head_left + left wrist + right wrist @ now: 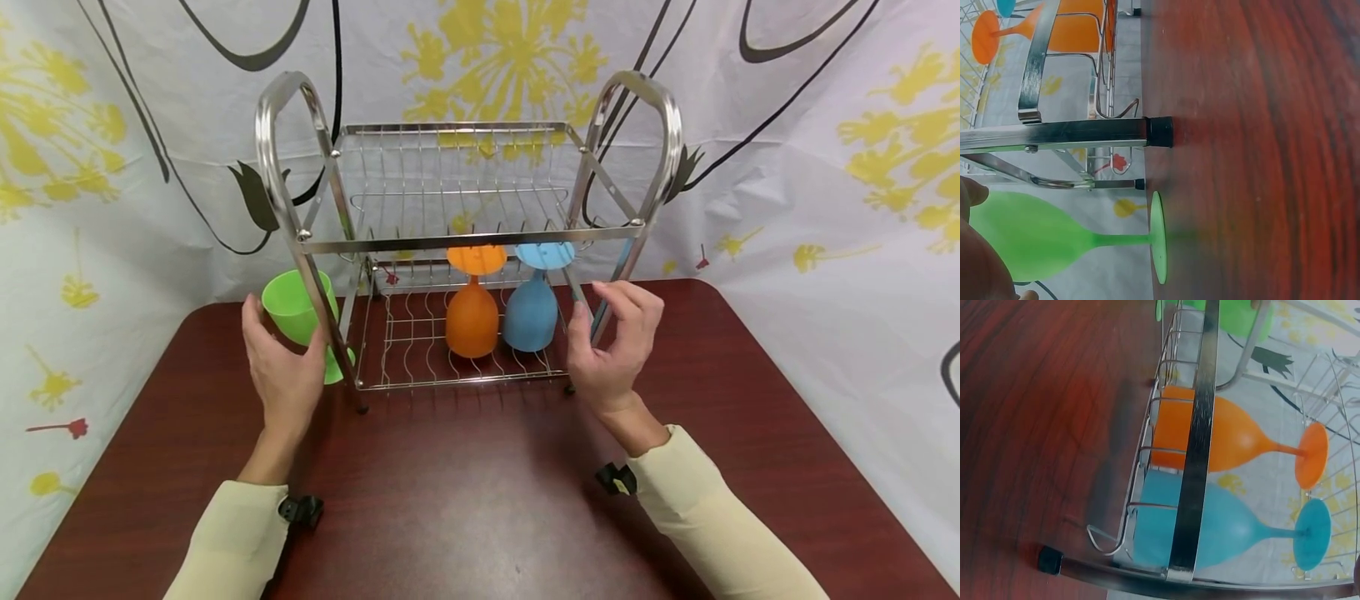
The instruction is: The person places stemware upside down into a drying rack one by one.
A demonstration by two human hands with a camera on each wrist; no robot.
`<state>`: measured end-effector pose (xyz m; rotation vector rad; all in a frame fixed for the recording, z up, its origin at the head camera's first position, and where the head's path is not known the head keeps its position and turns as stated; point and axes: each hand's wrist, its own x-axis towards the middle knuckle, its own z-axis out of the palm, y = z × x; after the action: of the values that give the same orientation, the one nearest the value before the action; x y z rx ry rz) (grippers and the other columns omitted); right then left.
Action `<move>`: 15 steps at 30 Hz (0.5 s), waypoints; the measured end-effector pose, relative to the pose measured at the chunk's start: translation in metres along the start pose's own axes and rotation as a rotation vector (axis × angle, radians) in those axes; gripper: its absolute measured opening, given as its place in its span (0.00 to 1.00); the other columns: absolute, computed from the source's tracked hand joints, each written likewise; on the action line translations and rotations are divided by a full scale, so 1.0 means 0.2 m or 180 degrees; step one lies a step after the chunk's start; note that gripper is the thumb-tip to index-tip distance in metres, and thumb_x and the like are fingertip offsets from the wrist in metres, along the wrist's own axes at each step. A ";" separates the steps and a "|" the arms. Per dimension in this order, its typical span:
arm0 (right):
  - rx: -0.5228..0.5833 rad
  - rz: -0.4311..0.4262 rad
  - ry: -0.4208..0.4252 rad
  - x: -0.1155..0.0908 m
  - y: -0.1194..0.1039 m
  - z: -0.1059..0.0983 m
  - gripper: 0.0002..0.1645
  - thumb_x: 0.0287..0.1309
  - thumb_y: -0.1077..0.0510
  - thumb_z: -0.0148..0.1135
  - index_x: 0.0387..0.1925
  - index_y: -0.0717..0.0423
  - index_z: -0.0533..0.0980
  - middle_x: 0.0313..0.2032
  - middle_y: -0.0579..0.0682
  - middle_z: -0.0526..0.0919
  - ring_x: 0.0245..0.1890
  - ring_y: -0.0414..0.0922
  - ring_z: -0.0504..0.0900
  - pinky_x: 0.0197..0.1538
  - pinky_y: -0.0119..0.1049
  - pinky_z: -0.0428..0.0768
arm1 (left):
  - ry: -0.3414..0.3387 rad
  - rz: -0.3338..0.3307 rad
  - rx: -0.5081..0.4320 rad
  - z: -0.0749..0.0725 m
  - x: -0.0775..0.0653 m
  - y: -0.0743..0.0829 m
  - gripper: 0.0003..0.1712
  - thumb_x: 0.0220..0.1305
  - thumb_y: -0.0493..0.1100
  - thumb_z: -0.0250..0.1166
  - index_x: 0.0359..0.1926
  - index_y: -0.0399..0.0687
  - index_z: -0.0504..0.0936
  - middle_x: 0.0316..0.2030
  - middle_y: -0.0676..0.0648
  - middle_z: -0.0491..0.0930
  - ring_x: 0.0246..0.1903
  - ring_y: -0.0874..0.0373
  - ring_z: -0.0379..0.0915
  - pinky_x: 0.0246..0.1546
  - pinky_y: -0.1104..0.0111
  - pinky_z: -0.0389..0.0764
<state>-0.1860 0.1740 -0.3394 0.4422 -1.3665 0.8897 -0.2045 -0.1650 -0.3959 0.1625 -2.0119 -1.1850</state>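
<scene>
The left hand (285,371), at the left of the head frame, has its grip curled about the bowl of a green goblet (288,308), thumb and fingers spread as wide as the bowl. The goblet is at the left, just beside the metal rack (420,244), with its mouth up and tilted toward the head camera. Its foot is at the table (465,500); whether it touches cannot be told.

The right hand (615,346), right of centre, has its grip loosely bent, with a gap between thumb and fingers and nothing held. It lies in front of the rack's right front post (1104,574); contact is unclear.

The rack has 2 tiers and stands across the centre of the head frame. Its lower tier (461,382) holds 2 goblets, both upside down with feet up: the orange goblet (472,321) near centre and the blue goblet (531,317) just to its right. The upper tier (453,127) is a wire basket with upright prongs. Behind hangs a white patterned cloth (810,275).
</scene>
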 end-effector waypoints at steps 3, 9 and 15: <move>-0.0022 0.0078 0.0039 0.00 0.01 -0.01 0.16 0.58 0.57 0.60 0.41 0.69 0.77 0.39 0.66 0.74 0.43 0.55 0.71 0.50 0.41 0.69 | -0.0006 -0.0042 -0.0006 0.01 0.01 -0.01 0.50 0.56 0.49 0.69 0.74 0.45 0.53 0.68 0.41 0.62 0.68 0.55 0.58 0.68 0.56 0.61; -0.0096 0.0295 0.0111 0.01 0.04 -0.02 0.18 0.54 0.61 0.60 0.44 0.70 0.75 0.40 0.68 0.73 0.44 0.55 0.71 0.49 0.41 0.69 | -0.0075 -0.0207 -0.0048 0.02 0.03 -0.03 0.52 0.55 0.50 0.70 0.75 0.47 0.50 0.69 0.43 0.62 0.67 0.55 0.58 0.67 0.55 0.61; -0.0159 0.0753 0.0123 0.02 0.02 -0.03 0.23 0.53 0.61 0.58 0.49 0.72 0.71 0.45 0.67 0.72 0.46 0.55 0.71 0.49 0.40 0.71 | -0.0142 -0.0371 -0.0063 0.04 0.04 -0.03 0.53 0.55 0.48 0.69 0.75 0.47 0.48 0.68 0.41 0.63 0.64 0.49 0.62 0.63 0.51 0.64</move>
<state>-0.1865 0.1819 -0.3382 0.2262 -1.4216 1.0490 -0.2178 -0.1665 -0.3991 0.2485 -2.0522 -1.2910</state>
